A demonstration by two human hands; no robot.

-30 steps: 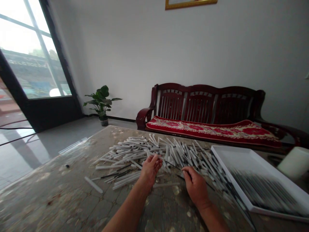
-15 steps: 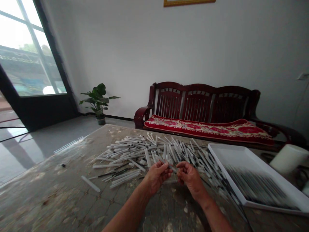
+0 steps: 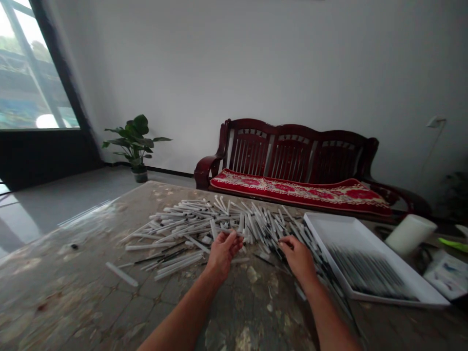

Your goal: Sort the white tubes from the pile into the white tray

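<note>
Pile of white tubes (image 3: 190, 224) sits mid-frame on the table (image 3: 73, 292). Left hand (image 3: 222, 251) is half curled, fingertips pinching one tube (image 3: 236, 234) at the pile's near edge. Right hand (image 3: 300, 254) is curled down on the pile just left of the white tray (image 3: 336, 231), too blurry to tell if it grips anything.

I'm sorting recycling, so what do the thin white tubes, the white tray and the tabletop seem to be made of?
Thin white tubes: probably plastic, matte, uniformly straight. Shallow white rectangular tray: likely plastic, smooth with a raised rim. Mottled brown tabletop: polished stone or stone-look tile, glossy with visible seams.
</note>
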